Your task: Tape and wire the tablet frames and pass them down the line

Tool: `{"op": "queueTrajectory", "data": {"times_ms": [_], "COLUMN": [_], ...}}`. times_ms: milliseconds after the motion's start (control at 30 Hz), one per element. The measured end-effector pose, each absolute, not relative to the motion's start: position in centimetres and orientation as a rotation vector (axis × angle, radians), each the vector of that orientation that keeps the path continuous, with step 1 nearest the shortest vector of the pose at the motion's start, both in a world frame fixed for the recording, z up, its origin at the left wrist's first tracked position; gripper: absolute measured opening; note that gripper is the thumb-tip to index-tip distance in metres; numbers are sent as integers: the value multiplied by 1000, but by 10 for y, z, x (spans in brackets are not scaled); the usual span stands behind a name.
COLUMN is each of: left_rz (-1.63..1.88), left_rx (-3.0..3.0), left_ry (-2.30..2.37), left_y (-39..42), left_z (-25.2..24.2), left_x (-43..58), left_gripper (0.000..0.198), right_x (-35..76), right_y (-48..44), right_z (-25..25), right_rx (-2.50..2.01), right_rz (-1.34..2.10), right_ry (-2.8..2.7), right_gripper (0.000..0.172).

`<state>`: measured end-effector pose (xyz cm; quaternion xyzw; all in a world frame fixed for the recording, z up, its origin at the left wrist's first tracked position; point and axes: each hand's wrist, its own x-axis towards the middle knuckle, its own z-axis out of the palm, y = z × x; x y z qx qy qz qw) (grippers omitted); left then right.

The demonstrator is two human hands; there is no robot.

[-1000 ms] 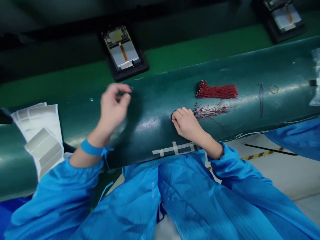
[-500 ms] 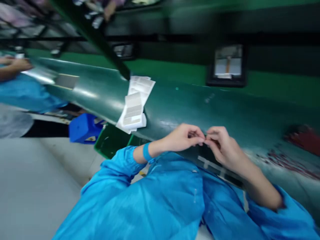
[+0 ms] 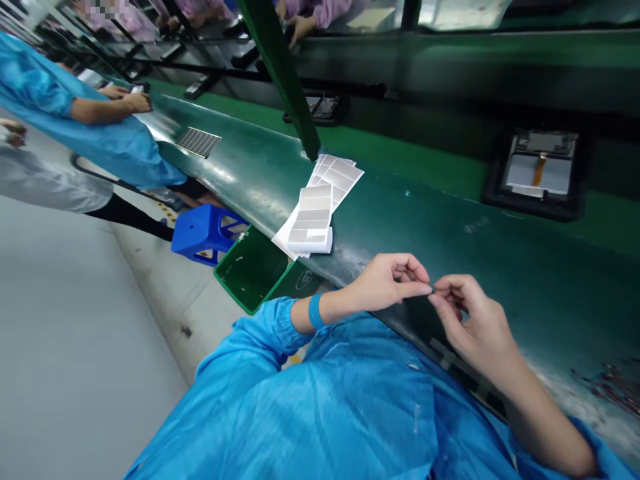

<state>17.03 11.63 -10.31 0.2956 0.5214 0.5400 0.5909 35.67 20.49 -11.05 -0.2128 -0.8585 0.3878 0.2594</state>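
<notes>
My left hand [image 3: 385, 283] and my right hand [image 3: 473, 320] meet fingertip to fingertip over the near edge of the dark green bench [image 3: 450, 233]. Both pinch a tiny piece [image 3: 431, 289] between thumb and forefinger; it is too small to make out. A blue band circles my left wrist, and blue smock sleeves cover both arms. A stack of white sheets with grey labels [image 3: 313, 223] lies on the bench to the left of my left hand. Loose red wires [image 3: 613, 383] lie at the far right of the bench.
A black tray with a flat module [image 3: 540, 175] rides the green belt behind the bench. Below the bench edge stand a green bin [image 3: 250, 267] and a blue stool [image 3: 203, 230]. A co-worker in a blue smock [image 3: 75, 113] works further left. A green post [image 3: 280, 67] rises behind the sheets.
The view has swung left, so the red wires slid to the right edge. My two hands, apart a second ago, came together at the bench edge and stay pinched there.
</notes>
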Motion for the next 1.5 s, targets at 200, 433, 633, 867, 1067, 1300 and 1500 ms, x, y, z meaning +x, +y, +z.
{"op": "queueTrajectory", "data": {"times_ms": [200,433,633,867,1067,1300,1500], "left_rz": [1532,1436,1071,99,-40,-78,-86], "left_rx": [650,931,1522,1405,1267,1259,1404], "left_ry": [1292,1511,1971,2699,2828,2916,2918], "left_y": [114,107,155,294,352,375,384], "left_z": [-109,-98,-41,-62,-109,-137,-142], "left_x": [180,167,60,-99,-171,-223,-211], "left_gripper": [54,43,29,30,64,70,71], "right_x": [343,329,321,320,316,314,315], "right_y": [197,201,213,214,213,225,226], "right_z": [-108,-117,-142,-158,-159,-158,-158], "right_rx": [-598,-499,-471,-446,-485,-543,-551], "right_rz": [765,736,801,912,985,1095,1149], "right_ry": [-2292,-2275,-2269,-2239,-2226,-2194,-2164], "right_gripper": [10,12,15,15,14,13,12]}}
